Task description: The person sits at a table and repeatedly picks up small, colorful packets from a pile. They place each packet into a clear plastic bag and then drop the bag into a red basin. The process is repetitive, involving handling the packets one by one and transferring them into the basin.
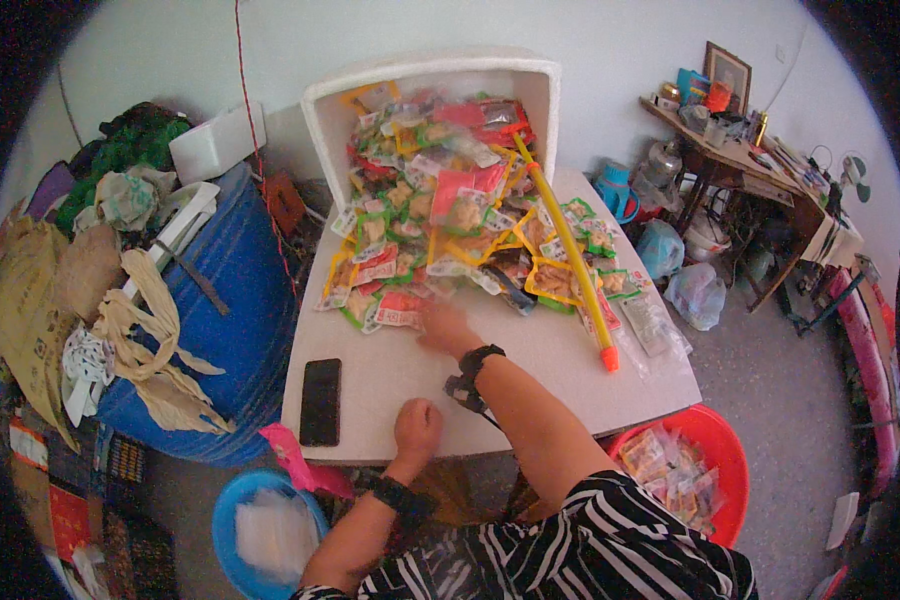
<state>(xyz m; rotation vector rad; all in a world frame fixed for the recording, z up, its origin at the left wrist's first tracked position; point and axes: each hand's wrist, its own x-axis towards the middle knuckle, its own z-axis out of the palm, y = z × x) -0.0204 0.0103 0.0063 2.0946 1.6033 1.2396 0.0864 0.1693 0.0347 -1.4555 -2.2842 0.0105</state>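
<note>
My right hand (448,330), blurred, reaches over the white table (382,367) to the near edge of a heap of small sealed food packets (412,217). It is closest to a red and white packet (399,310); whether it touches or grips anything cannot be made out. Curled into a fist, my left hand (418,429) rests by the table's near edge with nothing visible in it. The packets spill from a white foam box (319,142) lying with its opening towards me. To the left of my hands lies a black smartphone (321,403).
A yellow tube with orange ends (562,232) leans across the heap. Below the table stand a blue basin (229,536) of clear plastic bags and a red basin (735,480) of packets. A large blue barrel (210,337) flanks the left side; a cluttered desk (750,176) stands right.
</note>
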